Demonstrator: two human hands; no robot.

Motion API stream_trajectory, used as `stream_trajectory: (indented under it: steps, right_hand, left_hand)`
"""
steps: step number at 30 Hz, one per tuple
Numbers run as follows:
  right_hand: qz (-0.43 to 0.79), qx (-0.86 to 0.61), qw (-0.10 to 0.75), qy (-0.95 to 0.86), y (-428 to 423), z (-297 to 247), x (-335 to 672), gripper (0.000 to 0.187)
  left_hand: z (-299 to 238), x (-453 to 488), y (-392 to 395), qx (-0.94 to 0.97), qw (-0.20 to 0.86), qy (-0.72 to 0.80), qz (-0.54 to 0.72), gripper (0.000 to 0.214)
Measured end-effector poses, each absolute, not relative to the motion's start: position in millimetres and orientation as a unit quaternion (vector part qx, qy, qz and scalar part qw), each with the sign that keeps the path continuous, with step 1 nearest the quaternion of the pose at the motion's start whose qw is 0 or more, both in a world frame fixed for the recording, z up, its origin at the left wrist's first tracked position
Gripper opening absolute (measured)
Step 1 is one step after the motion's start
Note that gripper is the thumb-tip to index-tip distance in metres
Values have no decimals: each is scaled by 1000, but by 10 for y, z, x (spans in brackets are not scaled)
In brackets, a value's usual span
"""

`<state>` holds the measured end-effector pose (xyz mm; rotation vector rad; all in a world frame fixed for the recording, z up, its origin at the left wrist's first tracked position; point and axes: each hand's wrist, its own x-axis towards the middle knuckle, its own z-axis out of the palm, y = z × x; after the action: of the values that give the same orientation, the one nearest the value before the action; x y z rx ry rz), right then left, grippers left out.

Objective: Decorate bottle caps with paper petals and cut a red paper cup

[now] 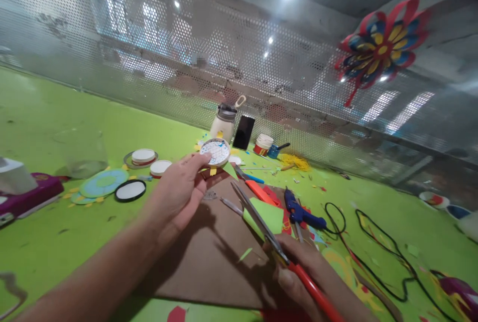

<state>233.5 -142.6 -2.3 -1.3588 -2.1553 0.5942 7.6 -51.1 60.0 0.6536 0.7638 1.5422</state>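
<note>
My left hand (174, 190) is raised over a brown board (194, 257) and pinches a round white disc (216, 153) by its rim. The disc has blue flecks, with yellow tabs at its edge, and a pointed green piece shows just beyond it. My right hand (298, 267) is closed around scissors (263, 225) with red handles. The blades point up toward the disc, apart from it. Beneath the blades are a green paper sheet (271, 215) and a grey pen-like tool (231, 206). An orange-red cutter (263, 193) rests beside the sheet.
A blue glue gun (300, 212) with a black cord (388, 242) lies right. At the back stand a white bottle (223, 124), a phone (244, 133) and paint jars (263, 144). Left are a clear cup (85, 155), blue paper discs (104, 182) and a purple tape dispenser (45, 190).
</note>
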Motion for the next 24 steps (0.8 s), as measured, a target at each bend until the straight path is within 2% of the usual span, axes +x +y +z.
stream_trajectory:
  steps: [4,10,16,24]
  right_hand:
    - [218,-512,274,-784,-1462,-26,2255,54]
    - [212,-555,279,-754,-1544,25,2150,56]
    - [134,-554,272,-775,-1536,123,2122,46]
    - [104,-550,297,-774,-1533,99,2091,49]
  left_hand:
    - [571,124,-555,265,610,312,678,9]
    - [562,162,-598,268,602,302,689,8]
    - [563,190,-641,255,599,305,695,6]
    - [531,222,-657,273,591,294,700,5]
